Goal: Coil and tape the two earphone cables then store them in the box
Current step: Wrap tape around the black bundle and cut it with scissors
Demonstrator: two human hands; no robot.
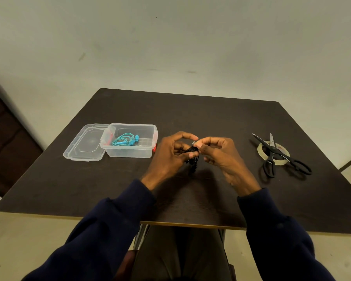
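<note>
Left hand (167,158), right hand (224,157), black cable (193,159)

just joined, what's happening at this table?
A person holds a coiled black earphone cable over the table: left hand grips the bundle, right hand pinches its top, where a pale bit, possibly tape, shows. The teal earphones already lie coiled in the open box, lid beside it. Scissors rest on the tape roll at right.

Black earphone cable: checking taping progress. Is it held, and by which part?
Left hand grips the black earphone cable round its upper coil; right hand pinches its top.
</note>
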